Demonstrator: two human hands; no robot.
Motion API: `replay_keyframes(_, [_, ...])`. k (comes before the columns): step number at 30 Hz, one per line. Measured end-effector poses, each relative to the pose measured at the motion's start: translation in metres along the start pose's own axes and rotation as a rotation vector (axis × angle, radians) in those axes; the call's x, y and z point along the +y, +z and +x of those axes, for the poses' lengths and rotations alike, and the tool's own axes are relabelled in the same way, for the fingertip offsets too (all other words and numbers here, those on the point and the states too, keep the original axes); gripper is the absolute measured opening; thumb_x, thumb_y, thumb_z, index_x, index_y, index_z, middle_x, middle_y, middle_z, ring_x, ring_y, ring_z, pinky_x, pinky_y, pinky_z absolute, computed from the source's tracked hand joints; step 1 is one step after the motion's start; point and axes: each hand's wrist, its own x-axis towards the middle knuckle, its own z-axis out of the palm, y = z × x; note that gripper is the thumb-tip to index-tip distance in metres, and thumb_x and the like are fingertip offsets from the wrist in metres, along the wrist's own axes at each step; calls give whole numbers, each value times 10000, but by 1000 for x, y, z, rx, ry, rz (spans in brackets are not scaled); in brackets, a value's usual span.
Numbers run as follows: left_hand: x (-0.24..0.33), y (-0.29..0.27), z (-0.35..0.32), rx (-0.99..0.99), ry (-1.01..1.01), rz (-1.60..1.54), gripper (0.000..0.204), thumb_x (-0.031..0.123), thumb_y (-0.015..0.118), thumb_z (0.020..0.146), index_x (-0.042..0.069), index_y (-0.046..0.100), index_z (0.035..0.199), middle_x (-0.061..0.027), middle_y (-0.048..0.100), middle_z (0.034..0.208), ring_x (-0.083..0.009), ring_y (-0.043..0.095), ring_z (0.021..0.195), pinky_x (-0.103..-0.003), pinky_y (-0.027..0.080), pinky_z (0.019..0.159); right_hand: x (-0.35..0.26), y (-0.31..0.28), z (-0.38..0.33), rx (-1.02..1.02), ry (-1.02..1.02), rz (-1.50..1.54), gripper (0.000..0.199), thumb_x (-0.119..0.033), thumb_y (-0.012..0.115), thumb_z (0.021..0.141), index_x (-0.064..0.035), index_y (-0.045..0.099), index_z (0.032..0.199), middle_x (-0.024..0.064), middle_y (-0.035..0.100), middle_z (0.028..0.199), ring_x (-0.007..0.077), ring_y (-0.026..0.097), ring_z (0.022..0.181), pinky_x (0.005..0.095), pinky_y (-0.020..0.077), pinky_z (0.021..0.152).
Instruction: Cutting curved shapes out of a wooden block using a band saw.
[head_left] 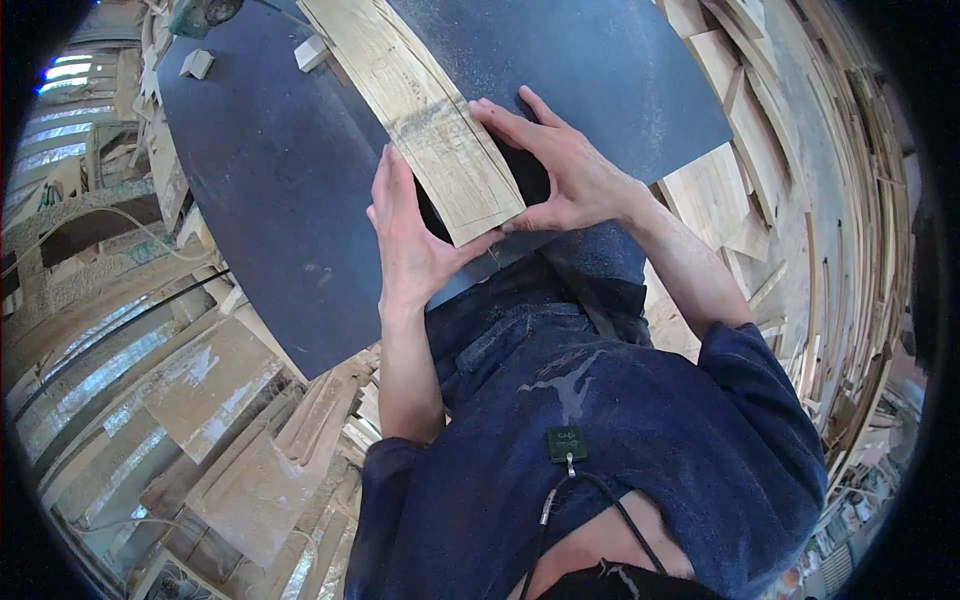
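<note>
A long pale wooden board (440, 130) with dark lines drawn along it and a greyish smudge across it lies over a dark flat table (285, 230). It runs from the top edge of the view toward my body. My left hand (408, 240) grips its near end from the left, thumb at the end edge and fingers along the side. From the right, my right hand (570, 175) holds the same end, its thumb by the near corner and its fingertips on the side edge. The board's far end is out of view.
Two small wood offcuts, a left block (197, 64) and another block (312, 53), lie on the table's far left part. A greenish machine part (205, 14) shows at the top left. Stacked planks (790, 130) line the right; boards and scraps (215, 385) fill the left.
</note>
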Motion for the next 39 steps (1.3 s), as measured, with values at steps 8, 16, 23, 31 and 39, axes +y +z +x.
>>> replay_keyframes(8, [-2,3,-1,59,-12,-4,1349,457,1056,569,-21,376,1631,-270,427,1648,-426,426,1527,-565,371,1195,5,3,5,12,-4,-10,1229,-482,910,741,-61,268,1701,203,510,1629,371,484,1521,683,106,1331])
replay_keyframes(16, [-2,3,1,90,-5,-27,1287,387,1060,574,-15,415,1612,-266,462,1627,-425,456,1509,-561,399,1191,7,2,9,13,9,-10,1234,-502,906,737,-68,271,1702,199,520,1621,372,508,1502,681,102,1334])
replay_keyframes(23, [-2,4,1,111,-3,-41,1252,355,1061,570,-24,448,1593,-269,483,1614,-427,471,1499,-551,405,1192,11,2,12,7,10,-26,1253,-526,911,721,-61,280,1700,192,503,1638,355,495,1516,669,104,1339])
replay_keyframes(31, [-3,4,3,120,5,-51,1231,307,1063,563,-32,463,1583,-273,502,1598,-433,486,1486,-541,417,1196,14,2,15,16,-6,3,1246,-551,906,762,-67,264,1713,179,587,1583,345,498,1523,663,37,1337])
replay_keyframes(39, [-2,4,4,134,-20,-42,1199,285,1060,562,-19,487,1571,-266,523,1581,-427,509,1467,-522,442,1198,18,2,19,1,6,-5,1255,-566,905,767,-74,249,1717,175,583,1587,340,494,1525,666,32,1339])
